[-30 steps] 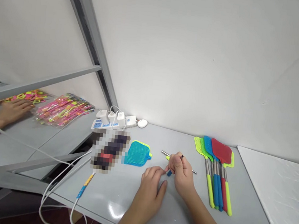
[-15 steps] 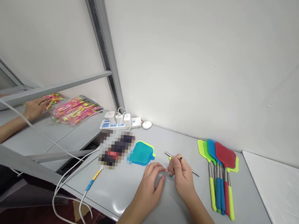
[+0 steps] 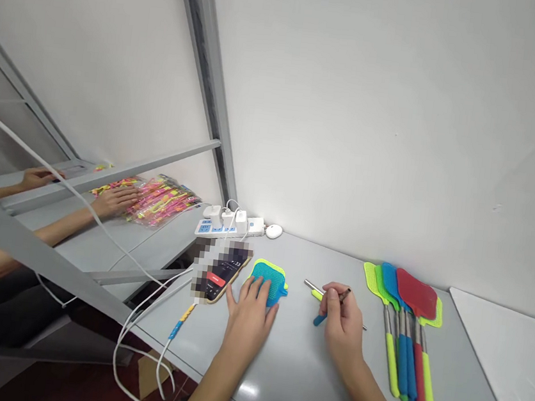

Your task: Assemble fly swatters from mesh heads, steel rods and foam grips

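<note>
My left hand (image 3: 249, 314) lies with its fingers spread on a blue fly swatter head (image 3: 272, 277). Under that head, the rim of a yellow-green swatter head (image 3: 260, 264) shows. My right hand (image 3: 343, 322) is closed around a blue-gripped swatter handle (image 3: 319, 320), whose dark metal end pokes out above the fingers. Behind and below this hand, a metal rod (image 3: 309, 284) and a yellow-green handle (image 3: 317, 294) rest on the table, partly hidden. Right of my right hand, several assembled fly swatters (image 3: 416, 294) lie fanned together in red, blue, green and yellow-green.
A phone (image 3: 222, 279) with a cable lies left of my left hand. Behind it are a power strip (image 3: 218, 230) with chargers and a white puck-like item (image 3: 273, 231). Beyond the metal frame (image 3: 209, 71), another person's hands (image 3: 115, 201) are near bagged colourful items (image 3: 163, 201).
My left hand has moved from beside my right hand leftward onto the blue swatter head. My right hand still grips the blue handle, now tilted more. The view has shifted slightly.
</note>
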Tool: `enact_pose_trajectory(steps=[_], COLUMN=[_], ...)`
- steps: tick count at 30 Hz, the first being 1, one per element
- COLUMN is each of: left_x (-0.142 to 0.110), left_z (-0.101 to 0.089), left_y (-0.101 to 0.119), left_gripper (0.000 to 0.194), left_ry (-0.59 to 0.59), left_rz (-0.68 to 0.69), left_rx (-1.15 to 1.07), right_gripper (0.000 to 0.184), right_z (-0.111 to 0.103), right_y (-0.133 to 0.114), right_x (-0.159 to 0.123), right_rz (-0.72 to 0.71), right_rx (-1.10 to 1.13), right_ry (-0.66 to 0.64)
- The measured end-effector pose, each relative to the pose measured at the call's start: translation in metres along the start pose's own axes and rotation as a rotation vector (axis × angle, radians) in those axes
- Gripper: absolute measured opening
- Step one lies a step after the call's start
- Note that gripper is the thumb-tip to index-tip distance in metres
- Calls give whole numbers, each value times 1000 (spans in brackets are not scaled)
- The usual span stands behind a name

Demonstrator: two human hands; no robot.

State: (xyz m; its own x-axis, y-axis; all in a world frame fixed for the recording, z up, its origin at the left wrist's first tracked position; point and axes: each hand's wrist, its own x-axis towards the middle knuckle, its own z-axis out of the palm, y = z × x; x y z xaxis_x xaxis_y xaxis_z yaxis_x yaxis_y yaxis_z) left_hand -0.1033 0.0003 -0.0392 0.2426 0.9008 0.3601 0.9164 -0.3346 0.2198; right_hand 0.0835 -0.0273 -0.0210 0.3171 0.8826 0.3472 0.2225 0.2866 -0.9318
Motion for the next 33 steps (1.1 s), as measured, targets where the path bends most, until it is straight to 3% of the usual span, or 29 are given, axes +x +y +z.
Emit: enact_pose_trajectory(steps=[9,13,17,24,28,33], left_x=[-30,-31,-31,-31,-30,-28], left_z=[-11,-4,-1,1,3,0], left_y=[9,4,4,4,1,-2], left_gripper=[40,53,58,67,73,60], left_ry=[-15,36,12,-5,-17,25], left_rz=[83,-1,-52,-80,-106,-174], left_rx=[-160,-163,-161,-196,-329,-635], right_gripper=[29,27,29,21,33,35], right_z=[5,11,14,13,13,10], right_y=[2,1,-4,6,14,15], right_x=[-4,-6,-7,-7,-9,-4], right_rz=[-20,-30,-33,69,142,201], right_rx=[-132,-232,-357,-546,-558,-478], right_ry=[-111,-195,-245,-342,-391,-391])
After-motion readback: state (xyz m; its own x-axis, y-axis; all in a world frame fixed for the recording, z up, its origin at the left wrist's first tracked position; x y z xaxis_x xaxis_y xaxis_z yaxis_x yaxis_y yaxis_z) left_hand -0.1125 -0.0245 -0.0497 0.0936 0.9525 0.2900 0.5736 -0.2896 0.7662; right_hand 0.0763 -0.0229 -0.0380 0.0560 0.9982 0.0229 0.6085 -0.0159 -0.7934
